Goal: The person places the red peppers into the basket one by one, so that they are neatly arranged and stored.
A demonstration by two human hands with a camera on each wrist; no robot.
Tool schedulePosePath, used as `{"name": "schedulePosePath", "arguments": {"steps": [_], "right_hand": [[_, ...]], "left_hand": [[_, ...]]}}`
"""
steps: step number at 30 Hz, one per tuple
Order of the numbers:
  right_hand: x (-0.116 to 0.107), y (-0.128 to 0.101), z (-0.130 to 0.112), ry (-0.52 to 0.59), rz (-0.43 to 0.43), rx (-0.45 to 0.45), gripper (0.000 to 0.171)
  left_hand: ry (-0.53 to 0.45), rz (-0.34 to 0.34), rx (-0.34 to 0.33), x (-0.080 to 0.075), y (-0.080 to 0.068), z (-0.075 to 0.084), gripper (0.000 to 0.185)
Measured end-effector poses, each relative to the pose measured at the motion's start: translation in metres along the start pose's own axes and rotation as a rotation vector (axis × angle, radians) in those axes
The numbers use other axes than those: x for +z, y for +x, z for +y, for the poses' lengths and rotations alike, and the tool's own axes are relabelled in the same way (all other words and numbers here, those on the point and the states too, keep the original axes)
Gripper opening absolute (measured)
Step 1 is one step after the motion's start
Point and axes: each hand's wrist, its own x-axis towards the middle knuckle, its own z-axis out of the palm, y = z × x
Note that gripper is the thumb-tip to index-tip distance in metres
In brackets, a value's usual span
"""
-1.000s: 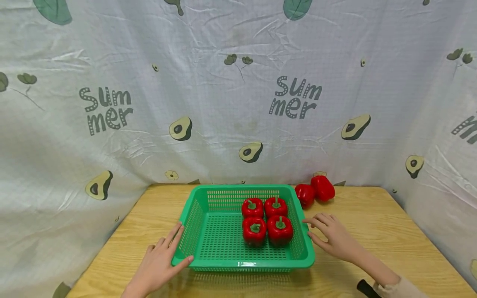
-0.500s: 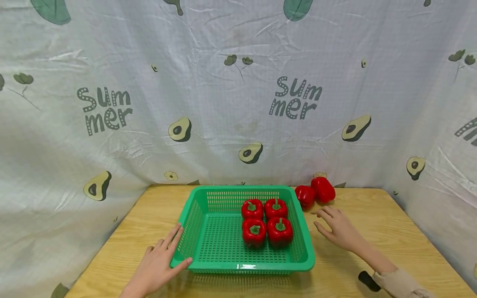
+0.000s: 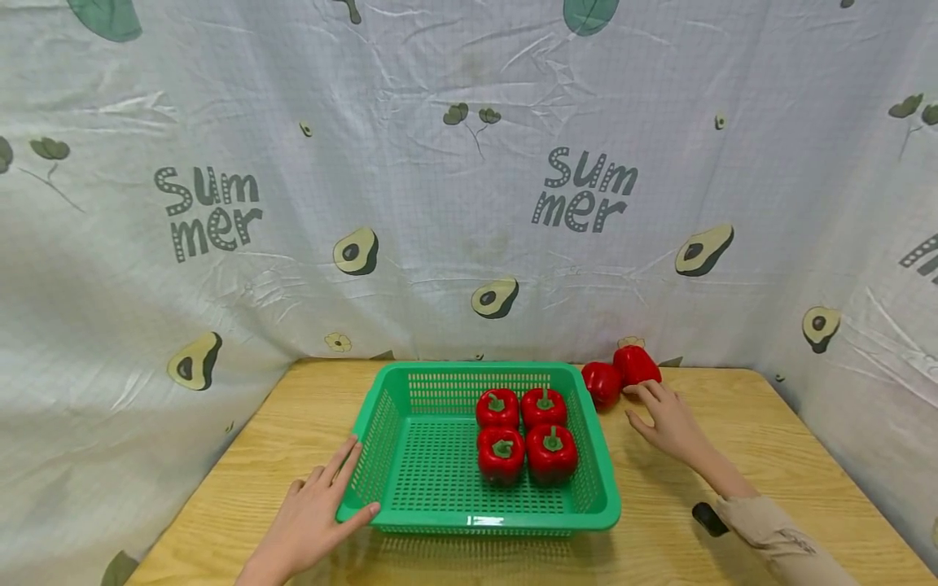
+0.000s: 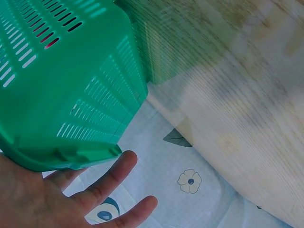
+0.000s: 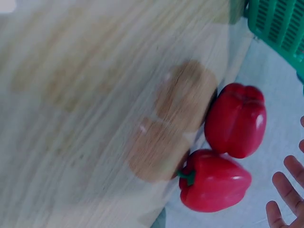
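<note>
Fingers of the left hand (image 3: 308, 517) are lying straight along the left rim of the basket (image 3: 425, 519); four peppers (image 3: 501, 462) are already sitting inside. The right hand (image 3: 672, 427), fingers spread and seemingly empty, is reaching farther than before toward two loose peppers (image 3: 602, 387), remaining outside by the far edge of the table (image 3: 777, 439).

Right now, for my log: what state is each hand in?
Left hand: open, touching the green plastic basket.
Right hand: open, empty, near two loose red bell peppers.
</note>
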Motion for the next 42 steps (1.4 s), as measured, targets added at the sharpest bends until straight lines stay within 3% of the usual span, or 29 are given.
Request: {"name": "schedulePosePath", "arguments": {"steps": [4, 18, 25, 33, 42], "right_hand": [[0.005, 0.003, 0.005, -0.028, -0.009, 0.027, 0.034], [0.025, 0.021, 0.012, -0.112, -0.165, 0.078, 0.057], [0.032, 0.031, 0.012, -0.114, -0.281, 0.174, 0.054], [0.037, 0.043, 0.008, -0.109, -0.359, 0.214, 0.052], [0.043, 0.043, 0.003, -0.11, -0.346, 0.205, 0.05]], "left_hand": [[0.003, -0.002, 0.001, 0.001, 0.0, 0.0, 0.078], [0.003, 0.011, 0.002, 0.001, 0.0, 0.0, 0.077], [-0.007, -0.023, -0.011, 0.0, 0.0, 0.0, 0.078], [0.0, 0.009, -0.003, 0.001, 0.0, 0.0, 0.077], [-0.002, -0.007, -0.012, 0.001, 0.001, -0.001, 0.078]]}}
